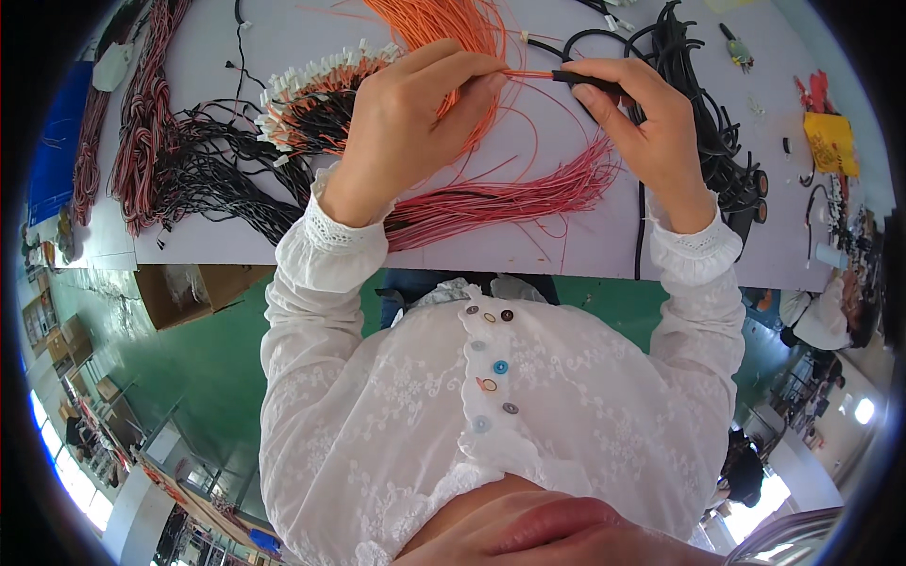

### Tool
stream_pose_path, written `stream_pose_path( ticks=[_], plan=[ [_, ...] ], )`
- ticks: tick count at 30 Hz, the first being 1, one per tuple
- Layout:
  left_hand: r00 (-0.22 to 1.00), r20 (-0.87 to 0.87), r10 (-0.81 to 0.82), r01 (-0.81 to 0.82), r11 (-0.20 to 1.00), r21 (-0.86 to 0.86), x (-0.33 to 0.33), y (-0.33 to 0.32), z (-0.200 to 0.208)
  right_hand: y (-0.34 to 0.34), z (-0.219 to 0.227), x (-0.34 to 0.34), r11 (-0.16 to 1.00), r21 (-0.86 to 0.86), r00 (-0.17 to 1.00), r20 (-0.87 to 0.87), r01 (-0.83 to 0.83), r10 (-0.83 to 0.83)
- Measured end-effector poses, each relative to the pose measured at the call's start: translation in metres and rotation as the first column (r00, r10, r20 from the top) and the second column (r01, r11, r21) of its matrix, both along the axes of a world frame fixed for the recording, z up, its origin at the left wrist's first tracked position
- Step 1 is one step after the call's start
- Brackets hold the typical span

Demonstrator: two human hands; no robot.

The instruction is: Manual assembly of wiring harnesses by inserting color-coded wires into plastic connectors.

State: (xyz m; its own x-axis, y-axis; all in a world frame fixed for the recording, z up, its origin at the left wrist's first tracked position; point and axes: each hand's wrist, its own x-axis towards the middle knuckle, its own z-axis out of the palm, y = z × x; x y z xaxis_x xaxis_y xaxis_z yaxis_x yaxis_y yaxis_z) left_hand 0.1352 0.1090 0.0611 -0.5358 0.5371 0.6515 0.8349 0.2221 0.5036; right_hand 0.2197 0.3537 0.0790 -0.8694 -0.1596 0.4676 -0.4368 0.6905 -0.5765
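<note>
The white blouse (396, 424) has floral embroidery (415, 389), a scalloped front edge (464, 436), mismatched round buttons (500, 367) and lacy, ruffled cuffs (694, 247).

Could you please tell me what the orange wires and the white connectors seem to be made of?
Orange wires: probably smooth plastic insulation, given their even colour and flexible curves. White connectors: likely rigid plastic, perhaps matte, given their opaque, blocky shapes.

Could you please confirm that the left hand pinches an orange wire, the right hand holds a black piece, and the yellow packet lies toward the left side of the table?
Not quite: the head view shows the yellow packet toward the right side of the table. The left hand does pinch an orange wire, and the right hand holds a black piece.
</note>
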Motion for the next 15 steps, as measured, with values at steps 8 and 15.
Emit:
stream_pose_path(
  ticks=[8, 15],
  plan=[
    [0.969, 0.219, -0.117, 0.113, 0.993, 0.032, 0.004, 0.005, 0.001, -0.006, 0.002, -0.001, 0.997, 0.07, 0.999, -0.036, -0.023, 0.025],
    [0.954, 0.292, 0.059, -0.036, 0.996, -0.084, 0.008, 0.01, 0.007, -0.002, -0.006, -0.012, 0.998, -0.047, 0.997, 0.062, 0.038, -0.035]
  ],
)
